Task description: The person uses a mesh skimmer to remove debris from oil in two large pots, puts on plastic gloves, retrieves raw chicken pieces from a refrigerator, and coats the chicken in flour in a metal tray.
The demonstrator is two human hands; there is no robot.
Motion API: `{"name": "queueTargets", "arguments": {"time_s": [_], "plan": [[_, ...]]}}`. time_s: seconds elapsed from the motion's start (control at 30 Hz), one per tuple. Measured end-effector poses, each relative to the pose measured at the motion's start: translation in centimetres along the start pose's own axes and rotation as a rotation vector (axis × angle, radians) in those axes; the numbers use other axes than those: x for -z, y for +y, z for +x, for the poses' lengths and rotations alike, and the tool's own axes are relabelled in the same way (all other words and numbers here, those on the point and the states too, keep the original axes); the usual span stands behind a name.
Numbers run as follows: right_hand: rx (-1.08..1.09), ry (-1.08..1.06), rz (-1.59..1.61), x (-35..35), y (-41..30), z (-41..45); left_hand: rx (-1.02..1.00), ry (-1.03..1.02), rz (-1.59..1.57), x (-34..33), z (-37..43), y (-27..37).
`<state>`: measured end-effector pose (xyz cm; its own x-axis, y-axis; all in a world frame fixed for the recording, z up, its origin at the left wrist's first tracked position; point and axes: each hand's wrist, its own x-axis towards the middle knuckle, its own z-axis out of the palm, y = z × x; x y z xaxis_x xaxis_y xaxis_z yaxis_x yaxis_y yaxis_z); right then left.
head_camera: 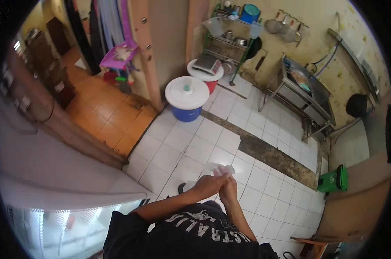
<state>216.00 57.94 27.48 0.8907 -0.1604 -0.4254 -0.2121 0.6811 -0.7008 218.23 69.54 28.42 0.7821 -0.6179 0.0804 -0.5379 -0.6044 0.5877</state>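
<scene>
Both of my hands meet in front of my body, low in the middle of the head view. A thin, translucent whitish sheet, perhaps a plastic bag or glove (228, 169), is spread over the fingertips. My left hand (211, 185) reaches in from the left and pinches it. My right hand (228, 187) is against the left one, its fingers partly hidden by the sheet and by the other hand. Beneath them lies the white tiled floor (195, 145).
Ahead stand a blue bucket with a white lid (186, 97) and a red one bearing a scale (206, 64). Right of these are a wire rack (228, 42), a metal sink table (299, 97) and a green bin (333, 179). A lit display fridge (72, 226) is at lower left.
</scene>
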Motion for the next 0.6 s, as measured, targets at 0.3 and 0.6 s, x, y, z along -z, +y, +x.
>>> {"name": "queueTargets", "arguments": {"time_s": [0.3, 0.6], "plan": [[-0.042, 0.015, 0.322, -1.1, -6.7, 15.9, -0.150, 0.003, 0.060, 2.6, 16.3, -4.8], [0.061, -0.004, -0.011, -2.7, -13.6, 36.7, -0.135, -0.146, 0.116, 4.5, 35.0, -11.4]]}}
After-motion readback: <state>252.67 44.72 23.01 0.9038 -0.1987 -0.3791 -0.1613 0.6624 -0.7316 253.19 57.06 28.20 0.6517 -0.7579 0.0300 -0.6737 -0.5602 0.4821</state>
